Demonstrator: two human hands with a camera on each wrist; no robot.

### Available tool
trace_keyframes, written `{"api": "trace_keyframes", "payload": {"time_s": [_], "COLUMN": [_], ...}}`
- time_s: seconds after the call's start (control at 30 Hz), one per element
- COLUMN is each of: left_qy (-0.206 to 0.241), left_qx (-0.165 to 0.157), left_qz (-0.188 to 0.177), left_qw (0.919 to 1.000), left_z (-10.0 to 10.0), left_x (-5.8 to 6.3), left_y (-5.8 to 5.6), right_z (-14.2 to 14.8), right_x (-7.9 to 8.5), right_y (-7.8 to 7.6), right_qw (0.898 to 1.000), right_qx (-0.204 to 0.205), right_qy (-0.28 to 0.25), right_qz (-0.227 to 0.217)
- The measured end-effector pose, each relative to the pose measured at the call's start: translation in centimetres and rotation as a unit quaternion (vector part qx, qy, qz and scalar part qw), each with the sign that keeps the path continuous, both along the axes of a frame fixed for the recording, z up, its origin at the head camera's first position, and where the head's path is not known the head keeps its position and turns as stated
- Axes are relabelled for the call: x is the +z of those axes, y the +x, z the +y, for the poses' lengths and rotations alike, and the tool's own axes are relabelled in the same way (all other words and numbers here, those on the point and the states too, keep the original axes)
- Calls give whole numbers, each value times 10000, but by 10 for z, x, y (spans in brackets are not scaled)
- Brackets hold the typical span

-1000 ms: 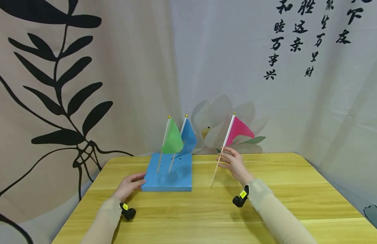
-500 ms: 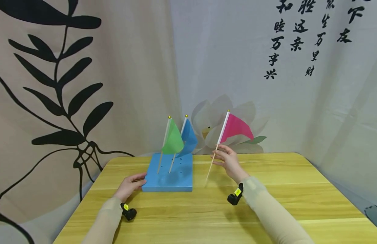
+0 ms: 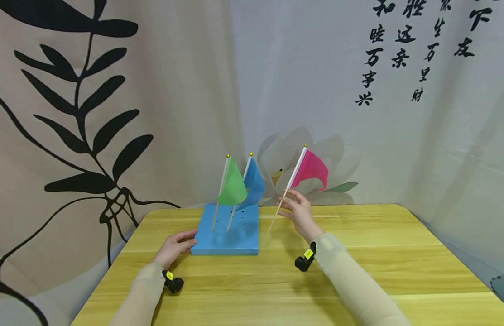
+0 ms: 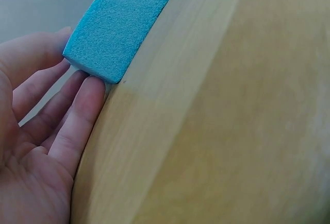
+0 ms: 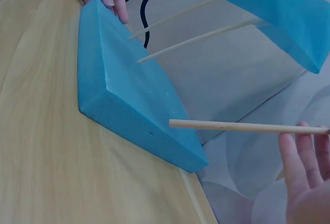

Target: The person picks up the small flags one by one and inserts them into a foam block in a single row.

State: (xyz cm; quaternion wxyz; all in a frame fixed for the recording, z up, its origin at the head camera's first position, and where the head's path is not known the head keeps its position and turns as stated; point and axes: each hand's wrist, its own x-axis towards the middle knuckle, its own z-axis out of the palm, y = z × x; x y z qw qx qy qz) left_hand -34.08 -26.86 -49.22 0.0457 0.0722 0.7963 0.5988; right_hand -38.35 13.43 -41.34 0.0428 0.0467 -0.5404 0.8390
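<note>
A blue foam board (image 3: 239, 241) with small holes lies on the table. A green flag (image 3: 232, 184) and a blue flag (image 3: 255, 184) stand in it on thin wooden sticks, leaning slightly. At the board's left edge, my left hand (image 3: 173, 249) rests its fairly straight fingers (image 4: 85, 105) and thumb against the side. My right hand (image 3: 298, 215) pinches the stick (image 5: 242, 127) of a pink flag (image 3: 310, 168) just below the cloth. That flag is held tilted at the board's right, and its bare lower end overlaps the board in the right wrist view.
The wooden table (image 3: 357, 271) extends in front and to the right. Behind it hangs a curtain (image 3: 182, 90) with printed plants and writing. Each wrist carries a small black camera (image 3: 304, 260).
My right hand has moved left and a little up with the pink flag, bringing its stick closer to the board. My left hand has stayed at the board's left edge.
</note>
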Motion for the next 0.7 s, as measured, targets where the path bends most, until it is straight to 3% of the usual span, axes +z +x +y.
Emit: {"api": "trace_keyframes", "payload": {"time_s": [0.27,0.7], "left_qy": [29,17], "left_qx": [-5,26], "left_qz": [63,64], "left_qw": [10000,10000], "left_z": [0,1], "left_x": [-3,-1], "left_y": [-3,0], "right_z": [-12,-33], "right_x": [-1,-2], "right_y": [-5,-11], "right_qw": [9996,9997], "right_qx": [-261,-236], "right_qy": [-11,1], "right_qz": [116,101]}}
